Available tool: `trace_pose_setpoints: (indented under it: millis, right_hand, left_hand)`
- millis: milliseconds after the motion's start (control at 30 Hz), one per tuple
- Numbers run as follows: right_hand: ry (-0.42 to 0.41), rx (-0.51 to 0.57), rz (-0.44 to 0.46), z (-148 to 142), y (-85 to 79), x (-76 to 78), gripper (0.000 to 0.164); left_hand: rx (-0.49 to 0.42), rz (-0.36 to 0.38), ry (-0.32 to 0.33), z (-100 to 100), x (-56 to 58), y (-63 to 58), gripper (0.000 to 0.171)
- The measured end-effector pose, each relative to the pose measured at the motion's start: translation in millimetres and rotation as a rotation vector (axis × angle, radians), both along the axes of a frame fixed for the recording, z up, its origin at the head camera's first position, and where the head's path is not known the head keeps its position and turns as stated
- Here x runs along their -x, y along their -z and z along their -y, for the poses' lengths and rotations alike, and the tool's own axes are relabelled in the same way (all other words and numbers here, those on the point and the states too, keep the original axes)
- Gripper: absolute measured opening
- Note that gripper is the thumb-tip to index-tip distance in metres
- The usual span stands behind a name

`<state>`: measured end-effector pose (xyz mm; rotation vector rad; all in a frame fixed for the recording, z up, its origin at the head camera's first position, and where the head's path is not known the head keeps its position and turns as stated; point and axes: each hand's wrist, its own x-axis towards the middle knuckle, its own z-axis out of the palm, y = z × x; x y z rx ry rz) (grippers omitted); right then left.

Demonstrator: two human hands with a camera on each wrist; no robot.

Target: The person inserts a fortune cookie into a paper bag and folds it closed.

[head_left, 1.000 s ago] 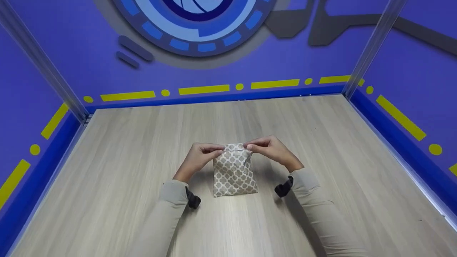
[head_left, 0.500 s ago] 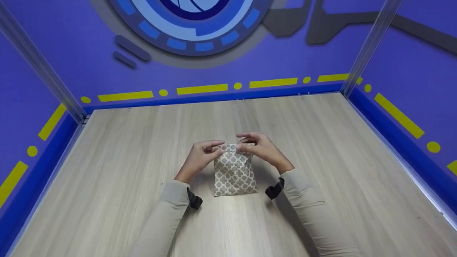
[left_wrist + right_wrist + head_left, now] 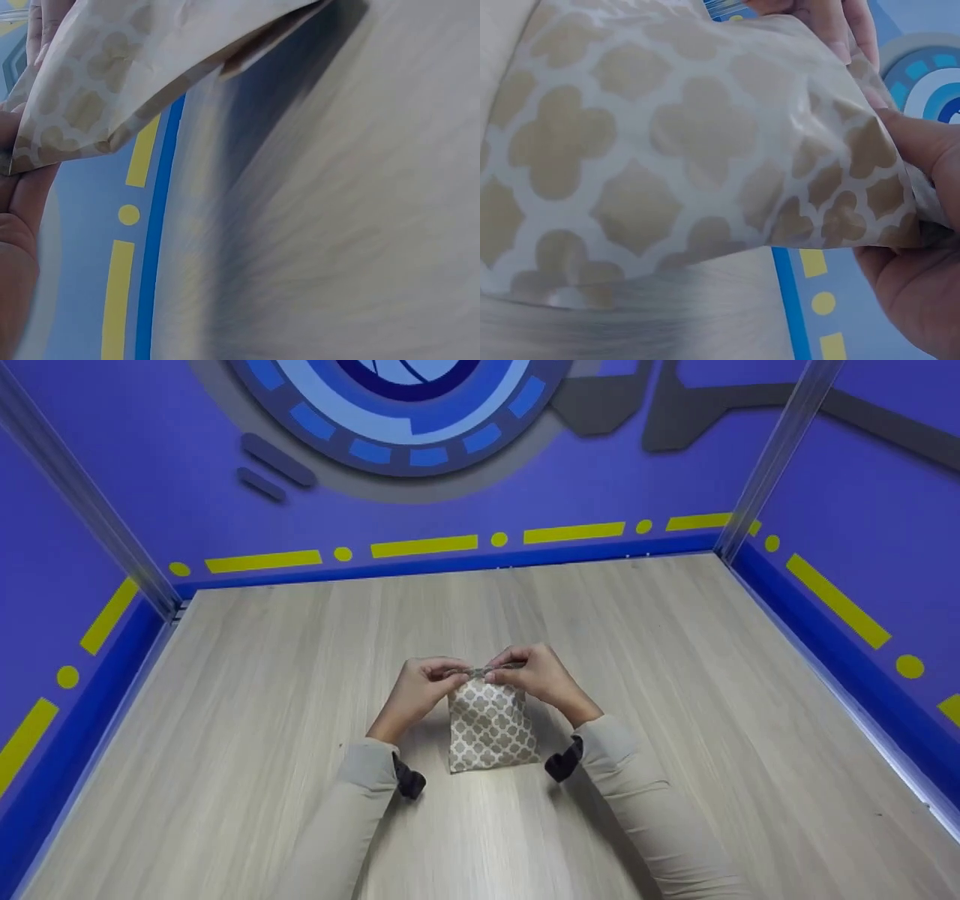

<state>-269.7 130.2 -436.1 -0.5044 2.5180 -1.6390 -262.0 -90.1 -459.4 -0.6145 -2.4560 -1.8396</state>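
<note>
A small pouch (image 3: pixel 491 727) with a beige and white quatrefoil pattern stands in the middle of the table, its lower edge toward me. My left hand (image 3: pixel 416 694) pinches the pouch's top edge at the left between thumb and fingers. From the right, my right hand (image 3: pixel 544 679) pinches the same edge close to the left fingertips, so the top is gathered narrow between them. In the right wrist view the pouch (image 3: pixel 705 135) fills much of the picture, the right thumb (image 3: pixel 922 139) pressed on its edge. The left wrist view shows the pouch's underside (image 3: pixel 112 90) from the side.
The light wood table (image 3: pixel 300 660) extends around the pouch. Purple-blue panels (image 3: pixel 375 517) with yellow dashes stand at the back and both sides, joined by metal corner posts (image 3: pixel 772 457). Black wrist devices (image 3: pixel 562 761) sit at both cuffs.
My right hand has let go of the pouch's right top corner, shifted left along the edge and pinched it near the left hand. The top has bunched up; the left hand stays nearly still.
</note>
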Motion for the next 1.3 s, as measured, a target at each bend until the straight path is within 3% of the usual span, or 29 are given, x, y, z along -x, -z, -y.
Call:
trace_pose_setpoints:
  millis: [100,267,500,633,933,1100,1300]
  right_hand:
    - [0.001,0.024,-0.049,0.3,2.4,0.2,0.013]
    - [0.014,0.037,-0.047,-0.8,4.2,-0.3,0.012]
    - [-0.037,0.048,-0.052,-8.1,0.4,-1.8,0.023]
    - [-0.051,0.040,-0.074,-18.0,3.3,1.5,0.025]
    - [-0.038,0.059,-0.096,-23.0,-18.5,-14.4,0.016]
    - [-0.039,0.096,-0.101,-25.6,-9.3,-8.3,0.015]
    - [-0.108,0.060,-0.134,-35.4,4.7,4.9,0.022]
  left_hand:
    - [-0.007,-0.020,0.002,-1.4,0.8,1.0,0.014]
    - [-0.031,-0.025,0.004,-3.6,2.2,2.6,0.012]
    - [-0.069,0.045,-0.021,-1.9,0.6,-1.9,0.014]
    - [-0.089,0.050,-0.044,0.8,4.0,1.8,0.013]
    - [-0.076,-0.006,-0.095,3.1,4.3,2.7,0.006]
    - [-0.106,0.015,-0.110,3.4,3.8,3.4,0.006]
    - [-0.102,0.055,-0.036,10.1,4.2,3.6,0.013]
